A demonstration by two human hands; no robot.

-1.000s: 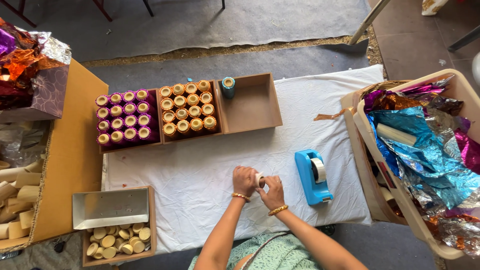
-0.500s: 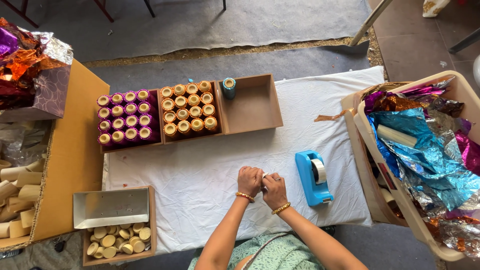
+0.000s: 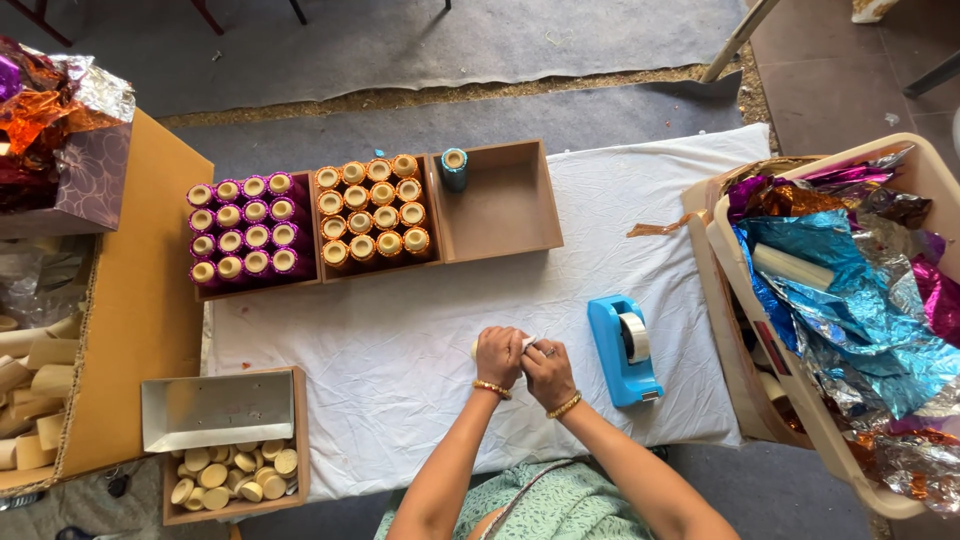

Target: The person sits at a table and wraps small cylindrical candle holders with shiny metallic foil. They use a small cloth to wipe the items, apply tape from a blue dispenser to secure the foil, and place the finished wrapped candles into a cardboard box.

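My left hand [image 3: 499, 356] and my right hand [image 3: 546, 372] are pressed together over the white cloth [image 3: 400, 330], both gripping one small pale tube [image 3: 527, 343] whose ends poke out between the fingers. A blue tape dispenser [image 3: 624, 350] stands just right of my right hand. Beyond the hands sit three brown trays: one full of purple-wrapped tubes [image 3: 243, 229], one full of orange-wrapped tubes [image 3: 373, 209], and one [image 3: 505, 205] holding a single blue-wrapped tube [image 3: 454, 168].
A box of bare pale tubes [image 3: 232, 476] with a metal tray on it sits at front left. A cardboard sheet [image 3: 140, 300] and loose tubes lie further left. A bin of crumpled coloured foil [image 3: 850, 300] stands at right.
My hands have stayed in place over the cloth and turned slightly around the small tube; fingers closed tighter over it. Nothing else has moved.
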